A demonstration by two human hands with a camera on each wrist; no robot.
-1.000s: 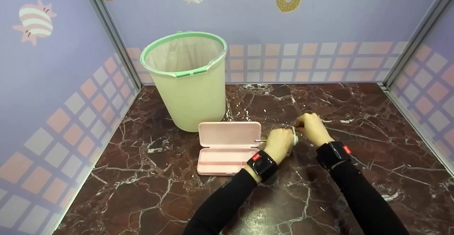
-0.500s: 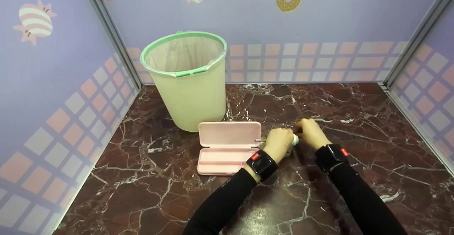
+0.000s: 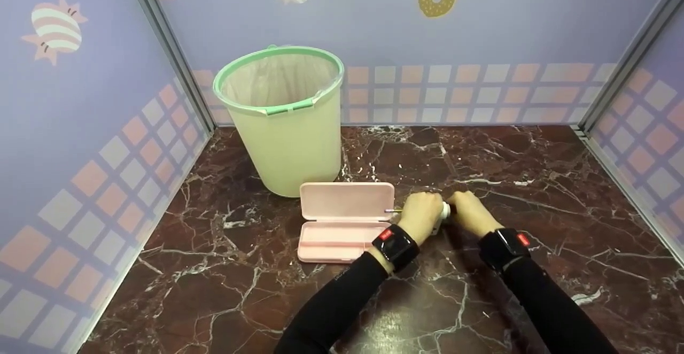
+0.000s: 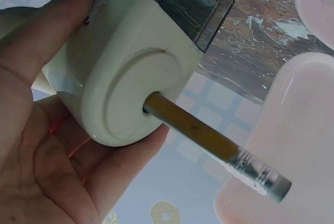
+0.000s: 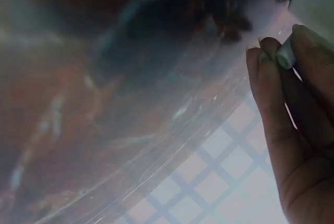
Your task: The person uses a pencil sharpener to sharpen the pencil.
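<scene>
Nearest the camera, two black sleeves (image 3: 342,306) with dark wrist bands run forward over the marble table (image 3: 534,156) toward the pink pencil case (image 3: 342,220), which lies open and serves as the landmark. Just right of the case, the left hand (image 3: 419,217) wraps its fingers and thumb around a cream pencil sharpener (image 3: 441,214); in the left wrist view the fingers (image 4: 57,145) curl under the sharpener's body (image 4: 130,78) and the thumb lies along its top, so the hold is firm. A pencil (image 4: 209,135) sticks out of the round front of the sharpener, its metal ferrule and grey eraser end pointing toward the case; in the head view only a short stub of it (image 3: 394,211) shows between the hand and the right edge of the case's lid. Further right of the case, touching the far side of the sharpener, the right hand (image 3: 470,212) pinches a small white crank knob (image 5: 284,57) between fingertips (image 5: 269,78) and thumb, as the right wrist view shows. Both hands rest low on the table. Behind the case, just past its lid and slightly to the left, a pale green bin (image 3: 283,145) stands upright with a green rim and a clear liner bag inside. Beyond the bin rise the lilac walls (image 3: 507,33) with checks, doughnuts and striped sweets.
</scene>
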